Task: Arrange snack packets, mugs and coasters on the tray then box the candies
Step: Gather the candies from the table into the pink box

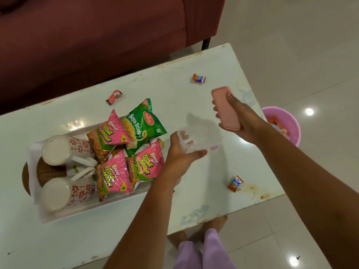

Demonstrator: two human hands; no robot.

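The left hand (179, 158) grips a clear plastic candy box (202, 139) by its near end, fingers curled around it. Just right of it, the right hand (239, 117) clasps the pink lid (225, 108), held apart from the box. Three wrapped candies lie on the table (194, 200): one (198, 78) beyond the lid, one (235, 183) nearer than the box, one (114, 97) far left.

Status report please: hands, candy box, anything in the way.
Left hand holds clear box, open and empty. Right hand holds pink lid. Three candies loose on table. Nothing blocking them.
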